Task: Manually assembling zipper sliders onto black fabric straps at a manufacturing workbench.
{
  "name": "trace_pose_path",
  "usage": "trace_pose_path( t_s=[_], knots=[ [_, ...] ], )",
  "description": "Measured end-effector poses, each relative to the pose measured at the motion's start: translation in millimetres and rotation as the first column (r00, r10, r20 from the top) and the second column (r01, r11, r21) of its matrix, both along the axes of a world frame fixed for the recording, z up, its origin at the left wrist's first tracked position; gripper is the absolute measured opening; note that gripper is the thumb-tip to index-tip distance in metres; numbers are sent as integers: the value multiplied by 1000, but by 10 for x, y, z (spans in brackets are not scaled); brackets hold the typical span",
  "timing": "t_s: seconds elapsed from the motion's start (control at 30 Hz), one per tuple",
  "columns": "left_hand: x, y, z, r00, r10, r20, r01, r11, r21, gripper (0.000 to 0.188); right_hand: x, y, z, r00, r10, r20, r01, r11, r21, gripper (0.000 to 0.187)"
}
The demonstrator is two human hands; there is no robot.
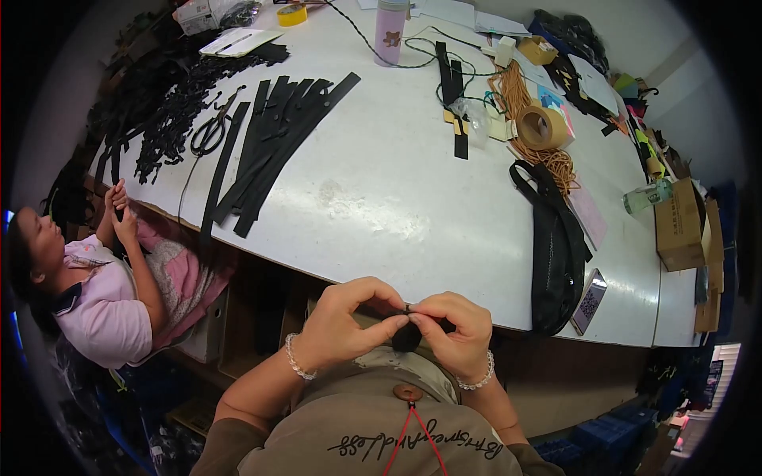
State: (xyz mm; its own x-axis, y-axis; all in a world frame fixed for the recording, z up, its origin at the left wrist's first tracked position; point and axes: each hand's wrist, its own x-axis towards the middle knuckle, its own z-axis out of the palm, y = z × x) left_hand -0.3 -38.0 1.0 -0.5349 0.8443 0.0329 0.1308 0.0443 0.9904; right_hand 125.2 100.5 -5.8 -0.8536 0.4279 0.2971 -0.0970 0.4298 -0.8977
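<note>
My left hand [355, 316] and my right hand [456, 327] meet at the near edge of the table, thumbs and forefingers pinched together. Between the fingertips is the end of a black strip [407, 337], which hangs down in front of me. Whether a small part sits on its end is too tiny to tell. Ahead and to the left, several long black strips [274, 135] that look like zipper tape lie fanned out on the white table [381, 190]. Black-handled scissors [209, 135] lie beside them, close to a heap of small black pieces [171, 119].
At the left a co-worker [111, 293] sits holding a black strip. A black bag [554, 246] and a phone [589, 301] lie on the right, near tan tape [543, 128] and brown cord [512, 91]. A pink bottle [390, 32] stands at the back.
</note>
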Motion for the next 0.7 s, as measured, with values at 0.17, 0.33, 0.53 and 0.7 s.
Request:
trace_pose_path(
  t_s=[0.17, 0.33, 0.53, 0.7],
  knots=[
    [-67, -11, -19, 937, -150, 316, 195, 974, -115, 13, 63, 30, -73, 995, 32, 90, -8, 967, -254, 7],
    [-88, 3, -110, 799, -167, 578, 224, 974, -28, 12, 5, 217, -149, 889, 416, 193, -158, 672, -723, 17],
    [-78, -3, -239, 838, -159, 522, 208, 978, -35, 10, 33, 152, -292, 839, 528, 131, -208, 533, -820, 18],
    [-43, 5, -230, 785, -78, 614, 158, 984, -77, 13, -19, 46, -379, 898, 415, 144, -166, 623, -765, 13]
  ],
)
